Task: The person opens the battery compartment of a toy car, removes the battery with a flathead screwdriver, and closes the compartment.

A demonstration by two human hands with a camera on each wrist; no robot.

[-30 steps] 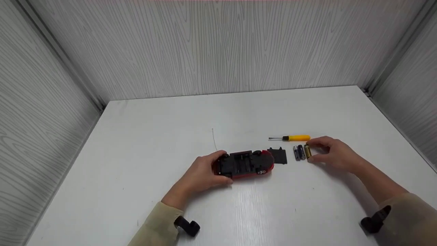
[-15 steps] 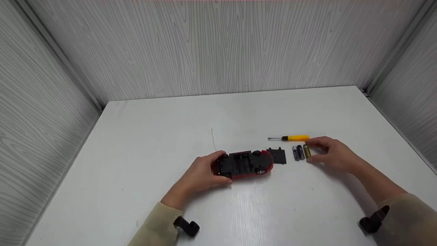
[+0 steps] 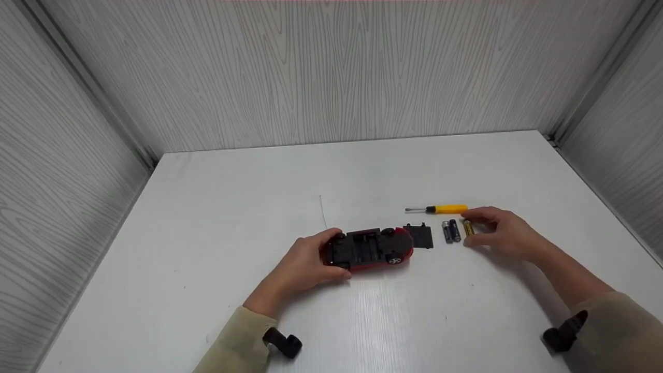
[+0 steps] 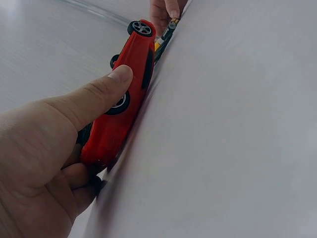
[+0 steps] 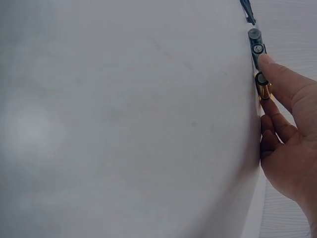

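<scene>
- A person's left hand [image 3: 305, 261] grips the rear end of a red toy car [image 3: 370, 248], thumb pressed on its side, holding it upside down on the white bench [image 3: 233, 217].
- The car's black underside faces up, its battery bay uncovered; the black cover [image 3: 420, 236] lies just beside its front end.
- The right hand [image 3: 500, 233] pinches a gold battery [image 3: 468, 228] between thumb and fingers at the bench surface, just beside 2 dark batteries [image 3: 451, 231].
- A yellow-handled screwdriver [image 3: 439, 209] lies just behind the batteries, near the right fingertips.
</scene>
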